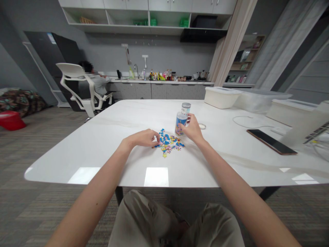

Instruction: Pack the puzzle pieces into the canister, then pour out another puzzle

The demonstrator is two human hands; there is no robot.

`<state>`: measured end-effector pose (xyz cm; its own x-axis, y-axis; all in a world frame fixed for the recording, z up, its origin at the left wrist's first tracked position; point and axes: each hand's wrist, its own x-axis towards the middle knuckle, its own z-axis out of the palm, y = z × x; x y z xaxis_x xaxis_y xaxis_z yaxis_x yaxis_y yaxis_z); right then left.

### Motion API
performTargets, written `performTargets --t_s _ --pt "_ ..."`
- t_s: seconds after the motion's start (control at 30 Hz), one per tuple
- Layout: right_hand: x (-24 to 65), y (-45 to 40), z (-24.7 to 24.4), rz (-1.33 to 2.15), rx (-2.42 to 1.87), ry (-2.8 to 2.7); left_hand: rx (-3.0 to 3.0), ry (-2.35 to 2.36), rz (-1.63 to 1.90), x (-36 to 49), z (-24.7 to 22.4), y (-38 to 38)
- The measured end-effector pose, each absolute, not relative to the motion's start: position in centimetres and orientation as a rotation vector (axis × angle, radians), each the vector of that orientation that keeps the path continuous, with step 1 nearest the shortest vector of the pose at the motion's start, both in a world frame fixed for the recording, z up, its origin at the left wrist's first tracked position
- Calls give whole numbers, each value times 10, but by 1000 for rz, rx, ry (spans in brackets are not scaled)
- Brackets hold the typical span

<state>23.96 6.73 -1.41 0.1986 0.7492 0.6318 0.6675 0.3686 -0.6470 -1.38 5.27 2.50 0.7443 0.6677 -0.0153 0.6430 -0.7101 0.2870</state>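
Colourful puzzle pieces [169, 142] lie in a loose pile on the white table [97, 147]. At the left edge of the pile is my left hand [146, 138], its fingers curled down to the pieces; whether a piece is between the fingertips is too small to tell. My right hand [192, 128] is wrapped round the right side of an upright clear can [181, 120] with a blue and pink picture on it, just behind the pile. A second can [186, 107] with a grey top stands right behind the first. A pale ring [202, 126] lies to the right of my right hand.
A black phone [271, 141] and a white cable [246, 123] lie on the right. Lidded cream boxes [221, 97] and a translucent bin [257, 99] stand at the back right. Beyond the table, a person [99, 84] sits in a white chair [77, 72].
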Motion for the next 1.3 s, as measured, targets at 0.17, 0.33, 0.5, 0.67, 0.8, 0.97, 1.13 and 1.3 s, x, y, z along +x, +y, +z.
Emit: performTargets --t_s 0.17,0.33,0.5,0.67,0.8,0.97,1.13,1.3 --pt "240 66 -12 94 -1353 -1509 2646 1059 119 -13 27 51" --pt "239 62 -8 109 -1383 -1527 2653 1061 95 -10 34 45" --pt "239 62 -8 113 -1379 -1523 2656 1059 60 -10 32 46" --pt "239 62 -8 129 -1391 -1526 2691 1051 84 -9 28 47" --pt "239 62 -9 119 -1384 -1521 2677 1067 69 -6 27 46" --pt "241 65 -11 115 -1364 -1519 2627 1034 54 -1 27 44" --pt "241 66 -11 108 -1359 -1526 2620 1044 82 -1 28 43" --pt "241 64 -10 99 -1369 -1535 2631 1039 118 -2 26 45"
